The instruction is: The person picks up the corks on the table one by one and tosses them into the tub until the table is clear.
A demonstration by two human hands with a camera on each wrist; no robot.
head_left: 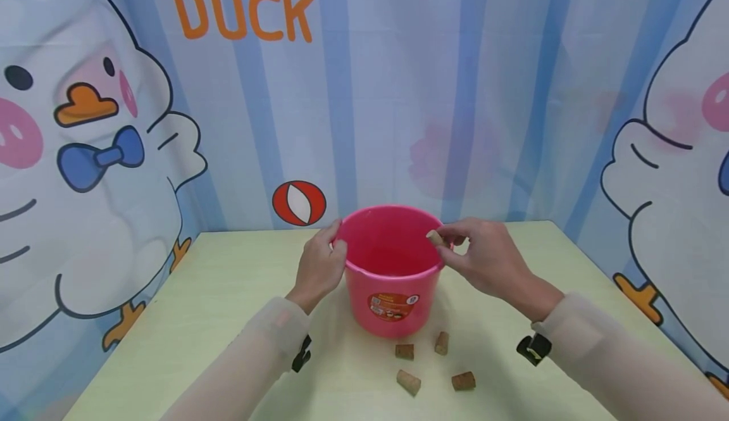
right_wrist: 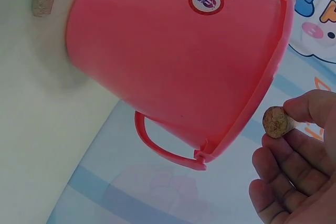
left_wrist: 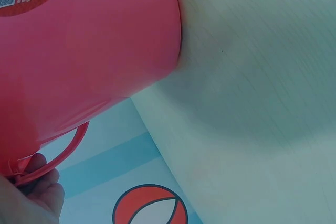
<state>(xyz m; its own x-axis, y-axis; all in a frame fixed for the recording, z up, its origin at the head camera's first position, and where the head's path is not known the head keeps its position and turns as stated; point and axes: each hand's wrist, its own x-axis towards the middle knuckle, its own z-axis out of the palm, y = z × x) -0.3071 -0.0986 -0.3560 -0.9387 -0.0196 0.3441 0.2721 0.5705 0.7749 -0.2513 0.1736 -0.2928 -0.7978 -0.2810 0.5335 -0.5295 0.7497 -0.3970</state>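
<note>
Head view: a pink bucket (head_left: 361, 295) stands upright on the pale table (head_left: 233, 282), a hand on either side of its rim.
Left hand (head_left: 320, 266): holds the bucket, thumb at the rim; the left wrist view shows its fingers curled where the handle (left_wrist: 72, 147) meets the rim.
Right hand (head_left: 494, 257): pinches one cork between thumb and forefinger, the other fingers bent and holding nothing.
Held cork (head_left: 435, 238): off the table, at the right side of the bucket's mouth; the right wrist view shows it apart from the rim. Whether it is past the edge and above the inside, I cannot tell.
Corks on the table: four, lying in front of the bucket, apart from it and each other: a dark one (head_left: 405, 351) and a pale one (head_left: 442, 343) near its base, another pale one (head_left: 409, 382) and another dark one (head_left: 464, 381) farther forward.
Bucket's inside: the bottom is hidden, so corks already dropped in cannot be counted.
Progress: seemingly early or partway; one cork is picked up but not let go, and four remain untouched.
</note>
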